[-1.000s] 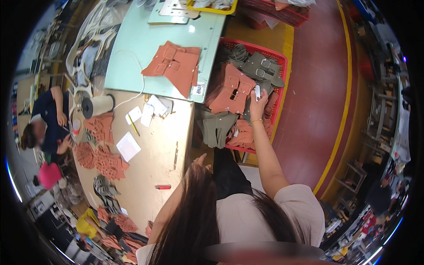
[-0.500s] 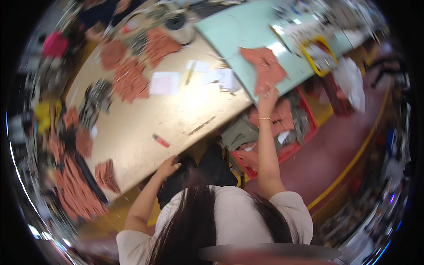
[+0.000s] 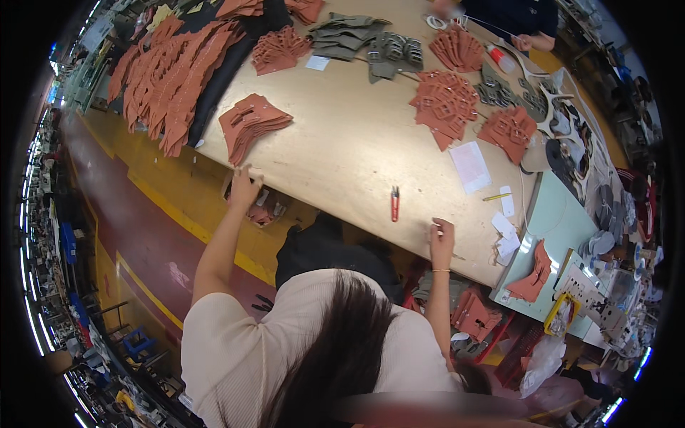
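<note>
My left hand (image 3: 243, 189) is at the near edge of the wooden table, its fingers extended just below a stack of orange cut pieces (image 3: 251, 123). Whether the fingertips touch the stack I cannot tell. My right hand (image 3: 442, 241) hovers by the table's front edge with loosely bent fingers apart and nothing visible in them. Between the hands, nearer the right one, lie red-handled snips (image 3: 395, 205). A single orange piece (image 3: 534, 274) rests on the pale green table at the right.
Long orange strips (image 3: 178, 78) cover a black surface at the far left. Orange buckled pieces (image 3: 444, 103) and grey-green ones (image 3: 348, 36) lie across the wooden table (image 3: 335, 143). A yellow-rimmed tray (image 3: 561, 314) sits at right. Another person's hand (image 3: 524, 43) shows at the far side.
The view has swung left. My right hand has left the orange piece on the green table and come back over the wooden one. My left hand has reached toward the orange stack.
</note>
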Demonstrator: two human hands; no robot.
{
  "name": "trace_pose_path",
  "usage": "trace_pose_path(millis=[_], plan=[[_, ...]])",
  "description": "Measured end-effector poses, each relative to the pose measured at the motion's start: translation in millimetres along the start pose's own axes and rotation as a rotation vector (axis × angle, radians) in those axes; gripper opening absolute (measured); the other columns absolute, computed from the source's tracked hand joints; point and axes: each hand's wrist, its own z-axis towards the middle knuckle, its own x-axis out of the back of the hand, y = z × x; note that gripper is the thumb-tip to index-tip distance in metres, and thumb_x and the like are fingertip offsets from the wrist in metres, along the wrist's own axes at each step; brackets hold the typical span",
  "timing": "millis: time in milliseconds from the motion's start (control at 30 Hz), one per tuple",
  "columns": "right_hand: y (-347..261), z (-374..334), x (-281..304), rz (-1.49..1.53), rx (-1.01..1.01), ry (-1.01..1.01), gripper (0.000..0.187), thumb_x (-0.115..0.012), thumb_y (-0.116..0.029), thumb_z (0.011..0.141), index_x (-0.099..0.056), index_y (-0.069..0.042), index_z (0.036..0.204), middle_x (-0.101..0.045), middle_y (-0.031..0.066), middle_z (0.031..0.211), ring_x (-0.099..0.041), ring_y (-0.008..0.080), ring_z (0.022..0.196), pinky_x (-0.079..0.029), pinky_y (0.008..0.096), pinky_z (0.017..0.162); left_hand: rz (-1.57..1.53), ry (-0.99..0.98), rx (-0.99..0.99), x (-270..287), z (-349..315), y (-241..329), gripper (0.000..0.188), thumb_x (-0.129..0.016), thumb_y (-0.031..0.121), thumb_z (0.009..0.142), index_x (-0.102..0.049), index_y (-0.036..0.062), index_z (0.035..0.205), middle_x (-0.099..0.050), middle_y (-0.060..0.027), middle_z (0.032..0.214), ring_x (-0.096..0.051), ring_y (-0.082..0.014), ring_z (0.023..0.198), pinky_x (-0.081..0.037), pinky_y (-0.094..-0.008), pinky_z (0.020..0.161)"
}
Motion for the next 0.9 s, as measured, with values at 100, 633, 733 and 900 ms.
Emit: trace_pose_path(millis=[100,633,733,900], plan=[[-45.4,-9.4,-64.1,0.025,0.004,-0.143,0.019,-0.058,-0.01,0.088,-0.062,-0.004,0.106,-0.058,0.0102,0.1,-0.06,0.0207,0.084,-0.049,0.03,0.069,-0.195,0.097,0.121,13.2,67.5,-42.3,0.062,-0.07,0.038,0.081,-0.05,0.0024,0.128,-0.051,-0.0258,0.121,-0.048,-0.0428,0.114,-0.04,-0.0458,0.097],[-133.7,-34.9,-171.5,-0.317,-0.176,-0.258,0.023,-0.058,-0.013,0.083,-0.063,-0.009,0.105,-0.06,0.0128,0.1,-0.061,0.0316,0.093,-0.049,0.0424,0.083,-0.394,-0.942,0.011,-22.4,342.6,-123.6,0.081,-0.046,0.063,0.09,-0.045,-0.0044,0.136,-0.05,-0.0215,0.135,-0.046,-0.0323,0.125,-0.035,-0.0405,0.105],[-116.0,-34.9,-154.4,-0.343,-0.324,-0.22,0.023,-0.056,-0.016,0.084,-0.064,-0.011,0.105,-0.062,0.0113,0.102,-0.061,0.0307,0.097,-0.049,0.0417,0.085,-0.593,-1.137,-0.01,-9.0,331.5,-110.3,0.083,-0.048,0.066,0.088,-0.041,-0.0003,0.139,-0.051,-0.0125,0.134,-0.048,-0.0253,0.123,-0.036,-0.0377,0.106],[-84.1,-33.6,-128.0,-0.375,-0.393,-0.152,0.023,-0.053,-0.016,0.085,-0.064,-0.009,0.104,-0.063,0.0139,0.101,-0.061,0.0319,0.097,-0.049,0.0417,0.086,-0.629,-1.469,0.32,6.2,303.2,-88.5,0.085,-0.049,0.066,0.087,-0.034,0.0021,0.142,-0.047,-0.0109,0.138,-0.046,-0.0257,0.126,-0.039,-0.0391,0.106]])
